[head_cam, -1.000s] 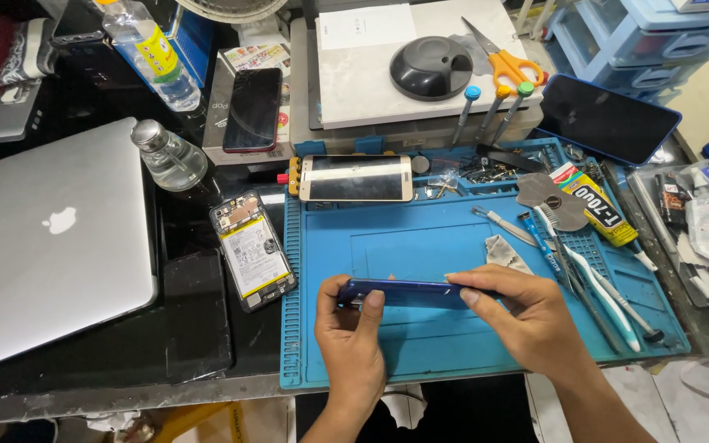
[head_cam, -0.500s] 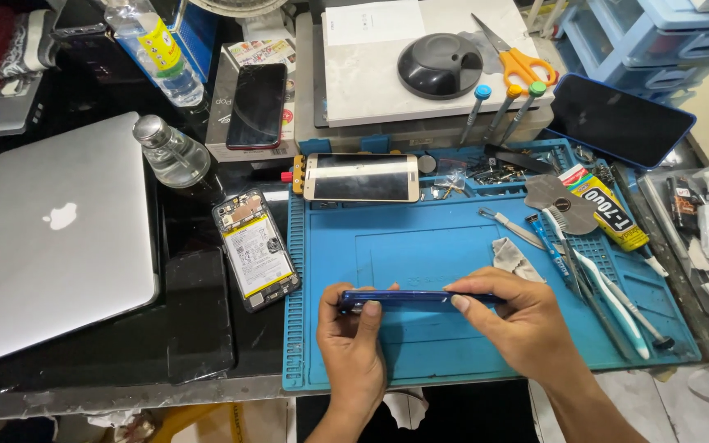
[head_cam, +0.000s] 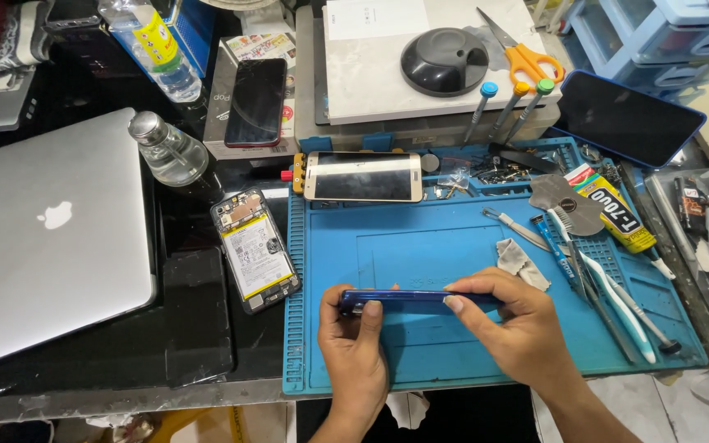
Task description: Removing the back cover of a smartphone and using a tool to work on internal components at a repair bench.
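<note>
A slim dark-blue phone [head_cam: 408,300] stands on its long edge over the blue work mat [head_cam: 453,238]. My left hand [head_cam: 354,349] pinches its left end, thumb on the near side. My right hand [head_cam: 514,324] grips its right half, fingers curled over the top edge. Left of the mat lies an opened phone [head_cam: 254,250] with its battery showing.
A gold-framed phone [head_cam: 363,175] lies at the mat's top edge. Tweezers, brushes, a glue tube [head_cam: 613,215] and a cloth scrap [head_cam: 522,264] sit on the mat's right side. A closed silver laptop [head_cam: 55,234], glass bottle [head_cam: 170,153], scissors [head_cam: 523,57] and other phones surround it.
Both hands keep hold of the blue phone; the right fingers have shifted slightly along its top edge. The view has tilted a little.
</note>
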